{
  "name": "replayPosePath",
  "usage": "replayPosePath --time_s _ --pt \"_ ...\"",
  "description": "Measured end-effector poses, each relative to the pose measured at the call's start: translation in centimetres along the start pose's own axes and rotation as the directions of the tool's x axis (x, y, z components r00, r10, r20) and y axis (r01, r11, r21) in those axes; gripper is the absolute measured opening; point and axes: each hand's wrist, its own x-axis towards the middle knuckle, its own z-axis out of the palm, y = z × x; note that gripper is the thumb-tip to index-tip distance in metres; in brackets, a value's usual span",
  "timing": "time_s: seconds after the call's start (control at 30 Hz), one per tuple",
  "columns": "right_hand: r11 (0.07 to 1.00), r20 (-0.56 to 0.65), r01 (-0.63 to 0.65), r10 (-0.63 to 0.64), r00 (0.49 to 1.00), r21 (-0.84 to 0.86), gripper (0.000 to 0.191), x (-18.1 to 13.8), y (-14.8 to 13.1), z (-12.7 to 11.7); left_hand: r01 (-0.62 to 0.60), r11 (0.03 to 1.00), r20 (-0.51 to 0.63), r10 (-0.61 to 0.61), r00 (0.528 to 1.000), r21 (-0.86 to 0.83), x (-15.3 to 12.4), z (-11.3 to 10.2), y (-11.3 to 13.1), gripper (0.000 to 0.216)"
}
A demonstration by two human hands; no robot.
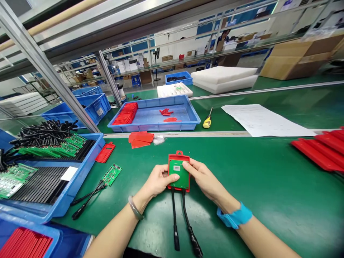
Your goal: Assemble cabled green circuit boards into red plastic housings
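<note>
Between my two hands is a red plastic housing (179, 153) with a green circuit board (176, 177) lying inside it, a small pale label on the board. Two black cables (185, 211) hang from its lower end toward me. My left hand (159, 179) grips the left edge, its thumb lying on the board. On the right edge, my right hand (201, 175) holds the housing, with the thumb on the board's upper right. Fingers behind the housing are hidden. Left of my hands lie another circuit board with cables (111, 175) and a red cover with a cut-out (105, 152).
A blue bin (57, 208) at left holds cabled boards. Ahead stands a blue tray (153, 126) with red parts, near red sheets (141, 139). A yellow screwdriver (207, 122) and paper (264, 120) lie beyond. Red housings (319, 152) are stacked at right.
</note>
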Motion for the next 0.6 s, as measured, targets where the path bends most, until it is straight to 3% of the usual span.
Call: replayPosePath --time_s 0.37,0.47,0.6 --pt "0.994 -0.096 -0.036 0.047 0.994 0.107 0.040 -0.3 1.2 0.4 0.048 0.993 -0.053 -0.043 0.998 0.108 0.2 0.7 -1.5 0.043" --pt "0.985 -0.067 -0.066 0.078 0.995 0.158 0.038 -0.3 0.9 0.4 0.051 0.993 -0.048 -0.047 0.998 0.105 0.2 0.7 -1.5 0.041" --pt "0.961 -0.068 -0.085 0.106 0.992 0.263 0.037 -0.3 0.7 0.5 0.029 0.973 -0.052 -0.017 0.999 0.230 0.1 0.6 -1.9 0.034"
